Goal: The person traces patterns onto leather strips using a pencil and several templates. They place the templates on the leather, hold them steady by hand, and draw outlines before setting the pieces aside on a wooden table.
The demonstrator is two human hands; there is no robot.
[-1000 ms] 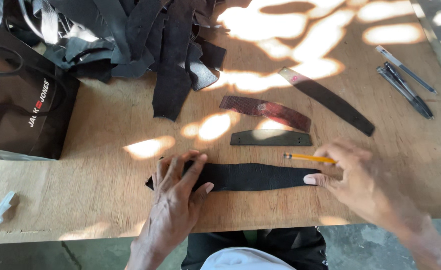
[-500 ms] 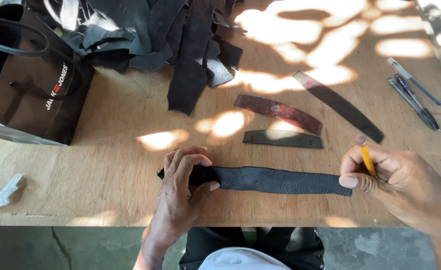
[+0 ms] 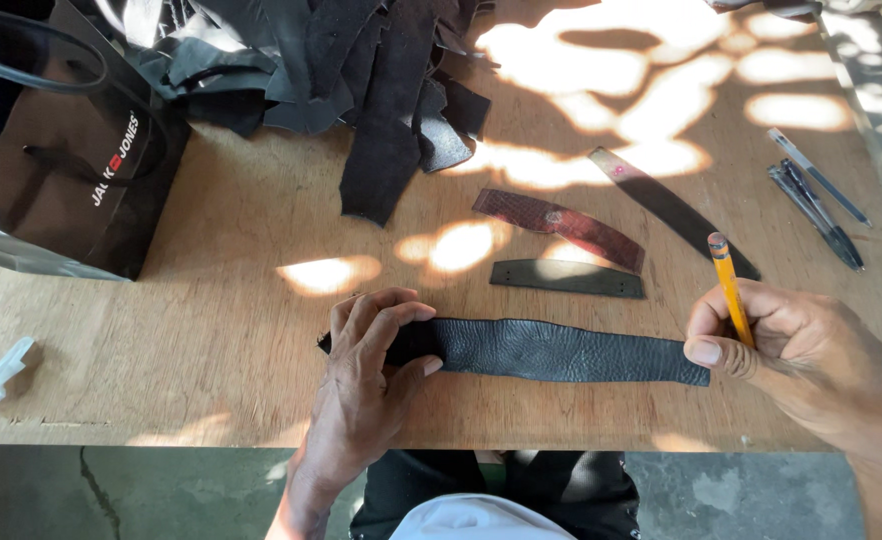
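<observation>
A long black leather strip point(image 3: 551, 352) lies flat near the front edge of the wooden table point(image 3: 231, 300). My left hand point(image 3: 371, 375) rests on the strip's left end, fingers curled over it and pressing it down. My right hand point(image 3: 791, 350) is at the strip's right end and grips a yellow pencil point(image 3: 729, 285), which stands nearly upright with its eraser end up. The thumb of that hand touches the strip's right tip.
Beyond the strip lie a short dark strip with holes point(image 3: 566, 279), a reddish-brown curved strip point(image 3: 561, 225) and a long dark strip point(image 3: 661, 205). A heap of black leather offcuts point(image 3: 361, 70) fills the back. A black bag point(image 3: 51, 170) stands left; pens point(image 3: 821, 205) lie right.
My right hand picked the pencil up off the table and raised it upright at the strip's right end. My left hand stayed on the strip's left end.
</observation>
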